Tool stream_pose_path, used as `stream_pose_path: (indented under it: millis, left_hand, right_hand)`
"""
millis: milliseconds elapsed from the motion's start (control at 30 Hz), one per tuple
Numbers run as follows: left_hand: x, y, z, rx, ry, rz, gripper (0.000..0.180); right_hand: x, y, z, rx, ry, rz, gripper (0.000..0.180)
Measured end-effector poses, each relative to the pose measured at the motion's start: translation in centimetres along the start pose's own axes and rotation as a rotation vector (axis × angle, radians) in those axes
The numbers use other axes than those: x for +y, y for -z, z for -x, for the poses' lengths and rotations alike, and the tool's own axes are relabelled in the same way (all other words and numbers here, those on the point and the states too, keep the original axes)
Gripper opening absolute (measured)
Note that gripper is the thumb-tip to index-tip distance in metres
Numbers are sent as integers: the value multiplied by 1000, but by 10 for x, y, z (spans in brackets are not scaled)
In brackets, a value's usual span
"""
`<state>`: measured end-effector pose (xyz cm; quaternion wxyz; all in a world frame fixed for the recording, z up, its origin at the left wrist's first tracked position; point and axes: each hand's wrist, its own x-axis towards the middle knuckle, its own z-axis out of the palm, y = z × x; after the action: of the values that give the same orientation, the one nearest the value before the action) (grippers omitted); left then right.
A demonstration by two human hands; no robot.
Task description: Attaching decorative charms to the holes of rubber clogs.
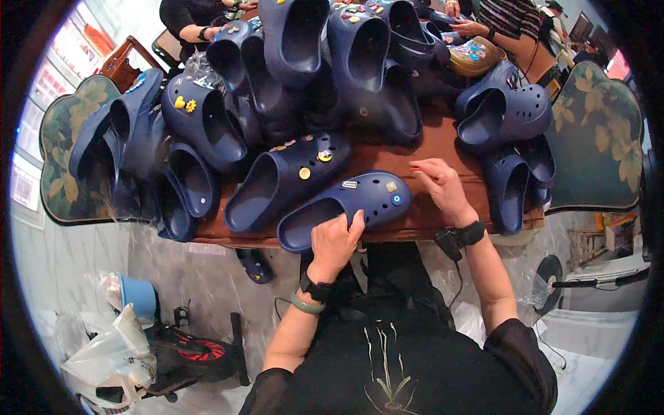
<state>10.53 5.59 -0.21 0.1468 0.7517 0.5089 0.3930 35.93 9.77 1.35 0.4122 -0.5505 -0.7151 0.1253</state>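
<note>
A navy foam clog (373, 209) lies at the table's near edge, its toe pointing right and away. My left hand (333, 243) is closed on its near side, thumb up against the upper. The clog carries a pale rectangular charm (349, 184), a beige one (391, 187) and a round blue eye-like charm (396, 199). Just right of the toe, my right hand (446, 191) is raised in a pinch, apart from the clog. A tiny red bit (415, 168) shows at its fingertips; its kind is too small to tell.
Another navy clog (277, 180) with yellow charms lies just beyond. Piles of clogs (204, 121) crowd the left and back, with more (508, 114) at the right. Two other people work across the brown-covered table (443, 142). Floral chair backs (595, 138) flank it; a blue bucket (138, 295) stands lower left.
</note>
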Motion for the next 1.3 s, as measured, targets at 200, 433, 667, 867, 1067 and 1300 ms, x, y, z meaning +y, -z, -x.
stream_pose_path:
  millis: [200, 433, 667, 867, 1067, 1300]
  left_hand:
    - [-2, -1, 3, -2, 0, -39, 36]
    - [-1, 0, 1, 29, -17, 4, 37]
    - [-9, -1, -4, -18, -92, -75, 37]
    - [-4, 3, -11, -21, -36, -3, 37]
    - [-5, 5, -11, -15, -39, 20, 38]
    - [-8, 2, -5, -38, -99, 1, 39]
  right_hand:
    - [-35, -19, -39, -411, -256, -481, 17]
    - [-38, -13, -72, -800, -478, -476, 14]
    - [-24, -28, -84, -893, -479, -446, 19]
    - [-27, -25, -91, -1004, -343, -103, 28]
    - [-26, -35, -98, -1104, -159, 3, 34]
    - [-12, -44, -111, -1298, -268, -66, 51]
